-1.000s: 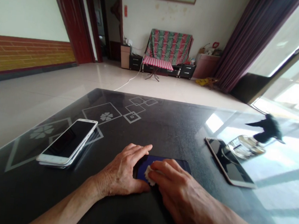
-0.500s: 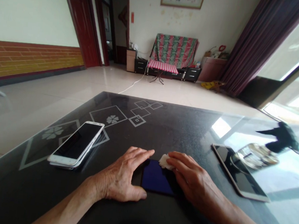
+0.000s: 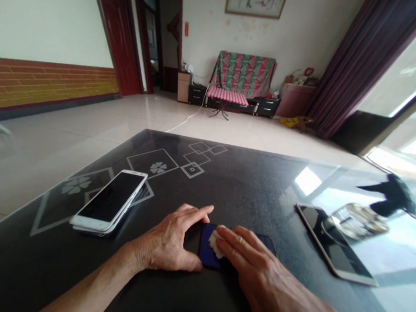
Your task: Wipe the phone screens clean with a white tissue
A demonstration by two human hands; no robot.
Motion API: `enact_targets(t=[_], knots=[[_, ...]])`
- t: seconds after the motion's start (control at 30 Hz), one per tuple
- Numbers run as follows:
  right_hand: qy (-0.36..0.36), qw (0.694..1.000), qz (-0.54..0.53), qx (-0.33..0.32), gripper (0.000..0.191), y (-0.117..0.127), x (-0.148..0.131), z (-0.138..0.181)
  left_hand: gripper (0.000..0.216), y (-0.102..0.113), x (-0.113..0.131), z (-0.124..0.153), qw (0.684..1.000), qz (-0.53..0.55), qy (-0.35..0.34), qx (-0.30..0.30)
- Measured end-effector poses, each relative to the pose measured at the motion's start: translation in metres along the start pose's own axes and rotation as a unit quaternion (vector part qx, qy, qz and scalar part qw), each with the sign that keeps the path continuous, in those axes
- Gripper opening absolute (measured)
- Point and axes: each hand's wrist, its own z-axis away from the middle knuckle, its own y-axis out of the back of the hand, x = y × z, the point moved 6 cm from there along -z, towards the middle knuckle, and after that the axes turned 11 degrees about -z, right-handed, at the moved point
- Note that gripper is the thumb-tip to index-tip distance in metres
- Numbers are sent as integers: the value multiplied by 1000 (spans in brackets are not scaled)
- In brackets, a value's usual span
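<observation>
A dark blue phone (image 3: pixel 206 245) lies flat on the black table in front of me. My left hand (image 3: pixel 172 242) is curved about its left end, thumb at the near corner and fingers at the far corner, gripping it by the edges. Under the fingertips of my right hand (image 3: pixel 250 258) is a crumpled white tissue (image 3: pixel 216 244), pressed on the left part of the phone. That hand covers much of the phone's middle; a dark strip of its right end shows beyond the knuckles.
White phones (image 3: pixel 112 201) lie stacked on the left of the patterned black table (image 3: pixel 241 192). To the right, another phone (image 3: pixel 338 245) lies beside a glass jar (image 3: pixel 359 221) with a dark bird-shaped figure (image 3: pixel 394 195). Farther off, a striped-topped folding stand (image 3: pixel 227 95) is on the floor.
My right hand has slid left across the phone with the tissue, uncovering the right end. My left hand's thumb and fingers have drawn slightly closer together at the left end.
</observation>
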Motion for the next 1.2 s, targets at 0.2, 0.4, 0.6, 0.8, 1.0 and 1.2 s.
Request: enact_targets(t=[0.2, 0.4, 0.6, 0.8, 1.0, 1.2], knots=[[12, 998, -54, -25, 61, -6, -4, 3, 99, -1, -1, -1, 1000, 0, -7, 10], [-34, 992, -69, 97, 46, -2, 25, 0, 103, 0, 0, -2, 1000, -2, 0, 5], [-8, 992, -63, 111, 41, 2, 23, -3, 103, -1, -1, -1, 1000, -1, 4, 5], [-18, 998, -63, 4, 51, 2, 4, -5, 104, -2, -2, -2, 1000, -6, 9, -1], [-3, 992, -126, -27, 43, 13, -9, -8, 104, -3, -3, -1, 1000, -5, 3, 3], [15, 985, -168, 46, 42, 13, -3, -4, 105, -4, -4, 0, 1000, -6, 12, 0]])
